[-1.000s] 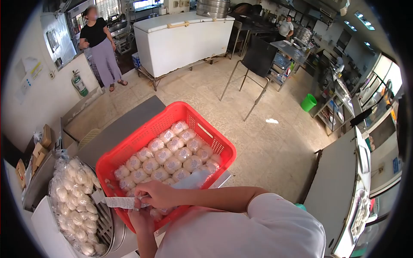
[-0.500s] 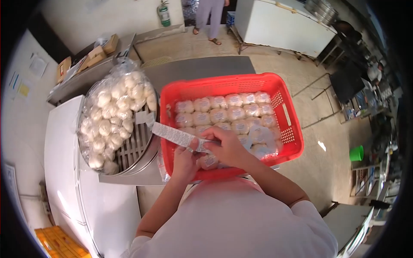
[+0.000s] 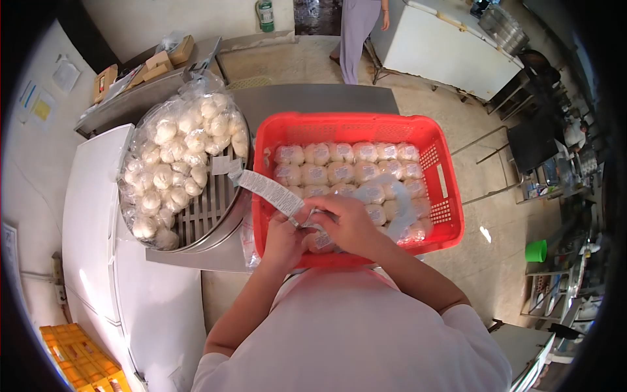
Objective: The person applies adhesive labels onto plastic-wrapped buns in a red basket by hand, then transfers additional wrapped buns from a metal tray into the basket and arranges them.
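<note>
A strip of printed labels stretches from the steamer's edge to my hands over the near side of the red basket. My left hand pinches its lower end. Close beside it, my right hand has its fingers closed on the same end. A curled, pale translucent band hangs to the right of my right hand, over the packs. Rows of round white buns in clear wrap with labels fill the basket; my hands hide some of the near ones.
Left of the basket, a round slatted steamer tray holds bagged white buns. Both stand on a grey table. White freezers are at left, with yellow crates nearby. Another person is at the back, by a white chest freezer.
The label strip now bows upward, and the pale band has swung into a larger curve. The person at the back has moved right. My hands stay together on the strip.
</note>
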A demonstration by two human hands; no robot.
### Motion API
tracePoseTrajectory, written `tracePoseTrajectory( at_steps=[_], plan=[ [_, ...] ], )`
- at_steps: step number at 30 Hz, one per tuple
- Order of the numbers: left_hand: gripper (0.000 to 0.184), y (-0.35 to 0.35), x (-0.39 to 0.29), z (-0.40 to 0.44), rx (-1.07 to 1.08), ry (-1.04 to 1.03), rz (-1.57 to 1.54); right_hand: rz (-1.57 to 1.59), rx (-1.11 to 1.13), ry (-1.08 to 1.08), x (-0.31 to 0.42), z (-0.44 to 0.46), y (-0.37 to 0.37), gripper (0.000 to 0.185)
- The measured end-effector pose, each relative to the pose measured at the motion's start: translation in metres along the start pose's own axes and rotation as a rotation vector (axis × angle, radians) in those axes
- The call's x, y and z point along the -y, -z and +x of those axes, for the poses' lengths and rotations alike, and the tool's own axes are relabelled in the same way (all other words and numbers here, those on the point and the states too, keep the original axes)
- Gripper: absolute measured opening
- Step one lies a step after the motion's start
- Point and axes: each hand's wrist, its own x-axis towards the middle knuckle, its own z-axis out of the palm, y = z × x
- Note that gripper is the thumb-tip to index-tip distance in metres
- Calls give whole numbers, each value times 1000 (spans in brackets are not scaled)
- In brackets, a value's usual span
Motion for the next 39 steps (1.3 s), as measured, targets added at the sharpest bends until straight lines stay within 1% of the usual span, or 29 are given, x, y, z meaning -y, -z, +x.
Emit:
tracePoseTrajectory(
  at_steps=[1, 3, 4, 7, 11, 13, 14, 16, 19, 20, 22, 24, 26, 28, 29, 30, 33, 36, 39],
  plan=[
    [19, 1, 1, 1, 13, 7, -7, -21, -2, -13, 3, -1, 1, 29],
    [20, 5, 2, 2, 52, 18, -20, -66, -42, 91, -5, -2, -4, 26],
    [17, 5, 3, 4, 39, 16, -38, -89, -63, 143, -7, -3, -5, 25],
    [14, 4, 0, 3, 52, 60, -49, -97, -21, 98, -3, -5, -3, 21],
    [14, 5, -1, 3, 73, 71, -66, -92, -49, 145, -4, -6, -5, 19],
    [20, 6, -3, 2, 85, 114, -48, -120, -69, 189, -3, -8, -5, 17],
    [23, 6, -4, 1, 87, 133, -40, -155, -107, 247, -1, -8, -3, 16],
    [25, 5, -4, 1, 57, 102, -61, -219, -175, 369, 8, -6, -1, 14],
    [26, -1, -4, 2, -64, 2, -148, -173, -135, 388, 27, -9, 7, 12],
    [26, -4, -5, 4, -114, -38, -186, -122, -139, 324, 35, -10, 13, 12],
    [26, 1, -15, 7, -138, -186, -106, -25, -147, 195, 45, -16, 31, 13],
    [25, 4, -28, 9, -135, -359, 24, -27, -206, 60, 38, -17, 60, 17],
    [25, 3, -41, 8, -107, -558, 205, -87, -384, 46, 31, -17, 94, 16],
    [26, 12, -39, 11, -177, -616, 428, -181, -536, -80, 17, -23, 130, 9],
    [27, 16, -38, 13, -210, -641, 542, -182, -598, -195, 9, -29, 148, 10],
    [27, 18, -37, 13, -216, -671, 561, -229, -643, -207, 4, -32, 165, 8],
    [29, 22, -26, 15, -216, -702, 628, -446, -624, -435, -6, -49, 210, 6],
    [34, 28, -27, 18, -213, -680, 681, -559, -430, -664, -36, -73, 232, 13],
    [37, 31, -25, 23, -216, -717, 680, -712, -143, -673, -68, -95, 227, 18]
  ],
)
